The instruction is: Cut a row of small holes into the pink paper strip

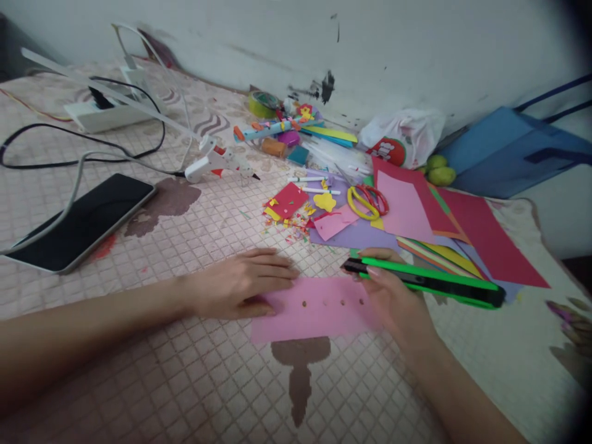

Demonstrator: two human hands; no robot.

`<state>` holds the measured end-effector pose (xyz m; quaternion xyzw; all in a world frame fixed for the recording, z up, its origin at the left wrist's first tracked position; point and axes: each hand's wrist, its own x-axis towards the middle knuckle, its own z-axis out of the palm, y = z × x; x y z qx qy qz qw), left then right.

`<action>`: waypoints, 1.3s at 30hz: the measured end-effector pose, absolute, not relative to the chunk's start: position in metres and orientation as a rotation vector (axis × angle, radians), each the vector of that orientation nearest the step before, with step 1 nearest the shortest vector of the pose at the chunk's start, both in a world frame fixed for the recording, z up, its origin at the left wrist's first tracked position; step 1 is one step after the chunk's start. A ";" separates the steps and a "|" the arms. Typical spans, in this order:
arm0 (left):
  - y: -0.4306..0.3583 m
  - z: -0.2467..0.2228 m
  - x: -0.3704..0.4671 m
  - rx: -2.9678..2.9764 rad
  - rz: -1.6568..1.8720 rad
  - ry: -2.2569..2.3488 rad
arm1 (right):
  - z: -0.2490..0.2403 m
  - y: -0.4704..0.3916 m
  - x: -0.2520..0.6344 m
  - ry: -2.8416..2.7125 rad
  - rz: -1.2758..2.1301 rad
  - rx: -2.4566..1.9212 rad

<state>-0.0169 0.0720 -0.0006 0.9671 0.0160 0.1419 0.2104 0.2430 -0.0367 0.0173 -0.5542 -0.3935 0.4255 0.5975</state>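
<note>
A strip of pink paper (319,324) lies on the patterned cloth in front of me, with a row of several small dark spots along its middle. My left hand (245,280) rests flat on the strip's left end, fingers stretched to the right. At the right end, my right hand (393,293) grips a green and black utility knife (430,280), its dark tip pointing left and its body slanting to the right. That hand also sits over the strip's right edge; whether it presses on the paper is hard to tell.
Behind the strip lie scissors (363,202), paper scraps (287,202) and coloured sheets (497,237). A white glue gun (217,161) stands at the left with its cord, near a tablet-like black device (87,222) and a power strip (99,114). A blue bag (513,151) leans against the wall.
</note>
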 end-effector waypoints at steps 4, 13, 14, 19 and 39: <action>0.072 0.001 -0.018 2.692 0.416 0.000 | 0.018 -0.035 0.247 -0.889 1.098 -1.331; 0.084 -0.001 0.002 2.739 0.438 -0.002 | 0.002 -0.027 0.252 -0.843 1.149 -1.298; 0.087 -0.002 0.002 2.741 0.481 0.075 | 0.001 -0.026 0.253 -0.841 1.156 -1.293; 0.097 -0.002 -0.007 2.665 0.718 0.413 | -0.001 -0.027 0.256 -0.843 1.157 -1.286; 0.082 -0.003 -0.007 2.512 0.806 0.364 | 0.008 -0.043 0.243 -0.985 1.105 -1.329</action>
